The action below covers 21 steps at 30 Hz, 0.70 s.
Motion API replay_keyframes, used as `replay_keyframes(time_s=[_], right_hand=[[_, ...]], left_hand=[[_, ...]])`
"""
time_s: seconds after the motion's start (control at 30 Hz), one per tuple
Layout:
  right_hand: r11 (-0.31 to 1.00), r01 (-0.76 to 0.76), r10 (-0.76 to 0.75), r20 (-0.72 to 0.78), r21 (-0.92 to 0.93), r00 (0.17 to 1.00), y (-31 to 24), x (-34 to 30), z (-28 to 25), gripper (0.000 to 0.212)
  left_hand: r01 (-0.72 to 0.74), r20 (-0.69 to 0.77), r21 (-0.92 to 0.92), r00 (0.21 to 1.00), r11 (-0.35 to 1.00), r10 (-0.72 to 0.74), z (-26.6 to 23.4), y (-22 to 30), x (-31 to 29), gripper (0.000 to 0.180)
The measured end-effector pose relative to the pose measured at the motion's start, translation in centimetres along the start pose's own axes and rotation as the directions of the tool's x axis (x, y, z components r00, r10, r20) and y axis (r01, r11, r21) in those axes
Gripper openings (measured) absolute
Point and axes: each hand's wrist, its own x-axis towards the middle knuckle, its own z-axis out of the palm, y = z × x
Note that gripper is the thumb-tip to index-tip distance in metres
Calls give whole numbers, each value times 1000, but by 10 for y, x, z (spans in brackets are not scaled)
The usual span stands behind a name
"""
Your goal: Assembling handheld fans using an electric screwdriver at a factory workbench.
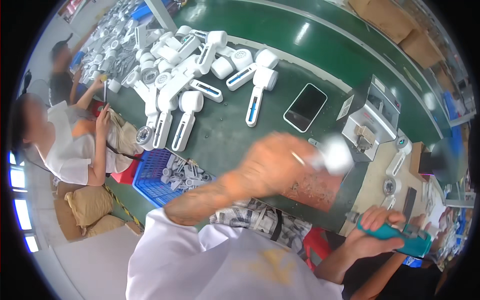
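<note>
Head camera gives me a white piece [336,155] with a rounded end, blurred, in the grip of the left hand [274,162], whose fingers look closed on its narrow part, though the blur hides exactly how. I see it over the worktop [220,132], at the upper edge of a reddish mat [314,191] and just left of a boxy metal machine [374,117]. Down to the right, I have the right hand [378,232] wrapped around a teal power driver [412,241], its tip pointing left, well apart from the white piece. Beyond the left hand a phone [305,107] lies flat, dark screen up, and left of it rests a similar white fan-shaped unit [255,104] with a blue strip along its handle. Farther left I make out a heaped pile of such units [175,62]. Below the pile, beside the worktop, a blue basket [150,181] holds small white and grey parts [181,175]. At far left sits a co-worker [70,150] in a white top.
</note>
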Motion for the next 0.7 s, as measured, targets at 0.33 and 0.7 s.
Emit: replay_keyframes(time_s=[0.33, 0.7], right_hand=[[944, -83, 49, -112, -320, 992, 6, -26, -16, 75], [963, -112, 56, -222, -247, 973, -32, -51, -48, 74]], left_hand=[[497, -538, 621, 833, 606, -132, -195, -302, -53, 40], [-258, 205, -289, 924, 922, 323, 171, 163, 144, 39]])
